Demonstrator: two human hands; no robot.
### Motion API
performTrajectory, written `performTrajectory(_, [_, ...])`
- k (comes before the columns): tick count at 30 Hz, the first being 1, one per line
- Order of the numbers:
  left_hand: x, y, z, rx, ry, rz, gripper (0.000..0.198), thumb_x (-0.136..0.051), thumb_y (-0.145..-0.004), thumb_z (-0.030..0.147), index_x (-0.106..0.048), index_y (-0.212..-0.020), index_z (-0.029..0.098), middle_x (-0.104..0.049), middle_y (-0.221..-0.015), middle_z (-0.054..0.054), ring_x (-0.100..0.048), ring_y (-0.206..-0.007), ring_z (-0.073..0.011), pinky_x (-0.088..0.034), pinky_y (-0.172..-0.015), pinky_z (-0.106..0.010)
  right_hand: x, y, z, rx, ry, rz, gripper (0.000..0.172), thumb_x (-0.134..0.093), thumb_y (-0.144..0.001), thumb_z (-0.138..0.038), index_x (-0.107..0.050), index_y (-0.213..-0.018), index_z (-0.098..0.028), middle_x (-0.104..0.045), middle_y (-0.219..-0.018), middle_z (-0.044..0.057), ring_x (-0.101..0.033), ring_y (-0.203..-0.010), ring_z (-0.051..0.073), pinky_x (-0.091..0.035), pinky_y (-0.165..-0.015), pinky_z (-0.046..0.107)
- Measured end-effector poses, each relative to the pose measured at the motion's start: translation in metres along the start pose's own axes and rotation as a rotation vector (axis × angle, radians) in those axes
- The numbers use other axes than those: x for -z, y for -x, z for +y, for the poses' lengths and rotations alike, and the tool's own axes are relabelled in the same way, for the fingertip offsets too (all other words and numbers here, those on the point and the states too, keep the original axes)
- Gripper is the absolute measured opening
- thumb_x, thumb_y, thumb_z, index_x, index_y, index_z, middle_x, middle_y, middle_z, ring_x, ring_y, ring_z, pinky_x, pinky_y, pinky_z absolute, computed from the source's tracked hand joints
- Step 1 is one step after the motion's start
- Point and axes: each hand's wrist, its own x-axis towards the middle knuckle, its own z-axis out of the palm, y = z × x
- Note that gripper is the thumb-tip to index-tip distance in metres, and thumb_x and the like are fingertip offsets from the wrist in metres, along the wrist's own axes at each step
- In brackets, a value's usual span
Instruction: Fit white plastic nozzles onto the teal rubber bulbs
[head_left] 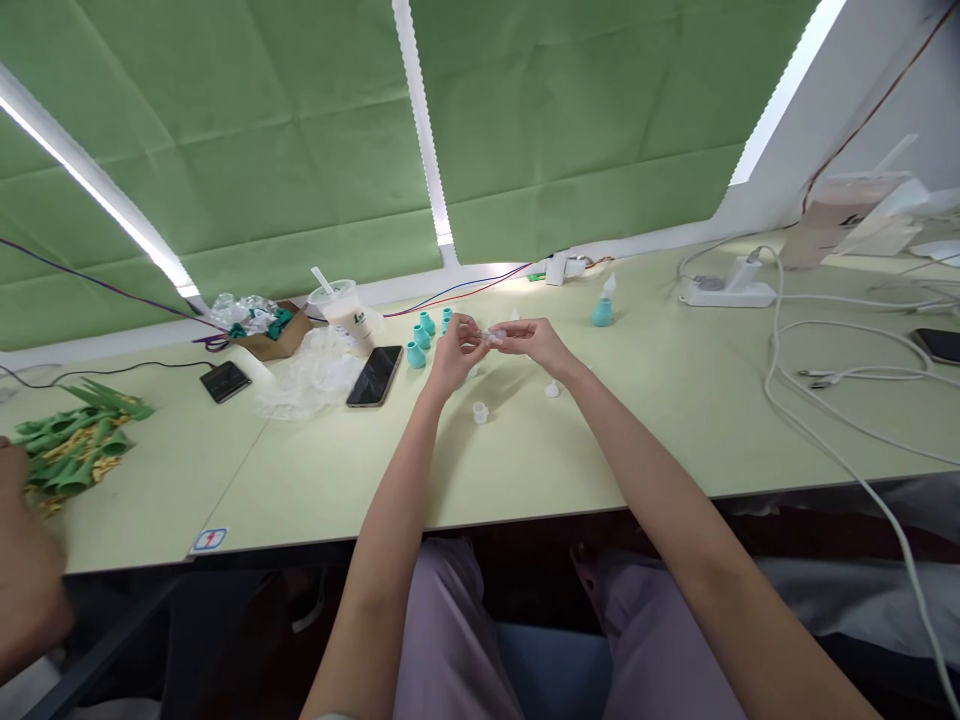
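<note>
Between the fingertips of my left hand (457, 355) and my right hand (536, 343) is a small translucent plastic piece (493, 338); both hands pinch it above the table. Just left of my left hand stand several teal rubber bulbs (421, 338) with open necks. A clear plastic cap-like part (480, 412) lies on the table below my hands. Under my right wrist sits a small white cone-shaped tip (552, 389). Farther back to the right, a teal bulb with a clear nozzle on it (603, 308) stands upright.
Left of the bulbs are a phone (375, 376), a crumpled plastic bag (315, 375), a drink cup (343, 312) and a cardboard box (276, 335). A power strip (729, 290) and white cables (795, 375) lie right. Another person's hand (15, 490) is by green pieces (75, 440).
</note>
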Motion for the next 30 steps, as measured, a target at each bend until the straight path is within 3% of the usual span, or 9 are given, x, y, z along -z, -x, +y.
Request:
performTrajectory(7, [0.005, 0.000, 0.000, 0.005, -0.005, -0.086, 0.036, -0.069, -0.071, 0.037, -0.052, -0.099, 0.021, -0.063, -0.088, -0.005, -0.062, -0.082, -0.0163, -0.050, -0.072, -0.029, -0.001, -0.002, 0.005, 0.011, 0.013, 0.027, 0.046, -0.081, -0.051, -0.047, -0.072, -0.085, -0.018, -0.072, -0.089, 0.005, -0.067, -0.085, 0.019, -0.055, -0.084, 0.035])
performTrajectory(18, [0.000, -0.002, -0.010, -0.008, 0.050, -0.009, 0.024, -0.068, -0.071, 0.031, -0.056, -0.087, 0.017, -0.063, -0.083, -0.003, -0.062, -0.079, -0.0153, -0.053, -0.070, -0.029, -0.009, -0.003, 0.007, 0.046, 0.018, 0.131, 0.044, -0.081, -0.048, -0.049, -0.071, -0.075, -0.016, -0.071, -0.074, 0.005, -0.069, -0.070, 0.021, -0.058, -0.074, 0.037])
performTrajectory(30, [0.004, -0.003, -0.013, -0.024, -0.016, -0.011, 0.021, -0.066, -0.071, 0.027, -0.060, -0.088, 0.017, -0.065, -0.080, -0.004, -0.062, -0.076, -0.0167, -0.052, -0.068, -0.031, -0.005, 0.001, 0.005, -0.025, -0.046, -0.004, 0.042, -0.081, -0.054, -0.045, -0.071, -0.085, -0.018, -0.072, -0.085, 0.006, -0.068, -0.085, 0.021, -0.054, -0.086, 0.037])
